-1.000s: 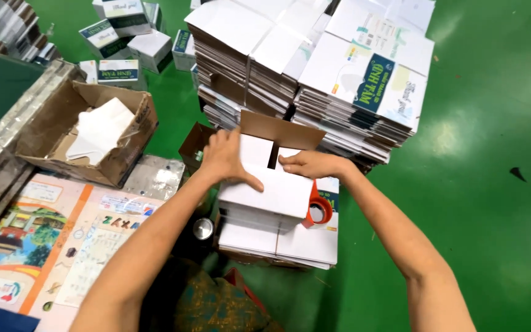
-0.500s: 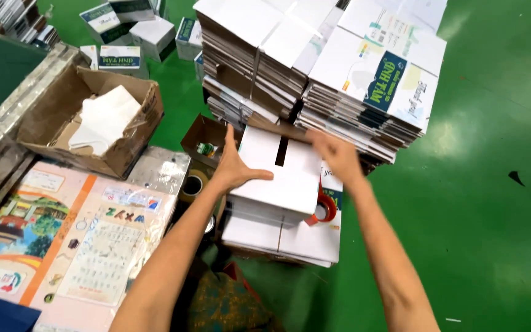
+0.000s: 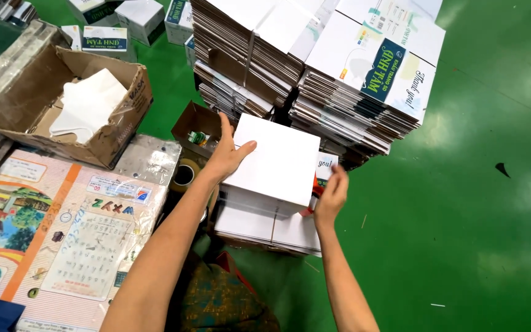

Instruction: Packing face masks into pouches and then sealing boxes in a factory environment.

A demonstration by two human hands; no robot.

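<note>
At frame centre, the folded white cardboard box (image 3: 275, 161) is steadied by the open left hand (image 3: 227, 155); the right hand (image 3: 332, 192) is curled at its lower right edge, apparently gripping nothing. Corners should be squared before pressing.

Our bare arms and patterned clothes

We see our left hand (image 3: 227, 157) and right hand (image 3: 331, 195) ungloved, forearms sleeveless; at lower centre of the frame, our green-and-orange patterned garment (image 3: 219, 301).
</note>
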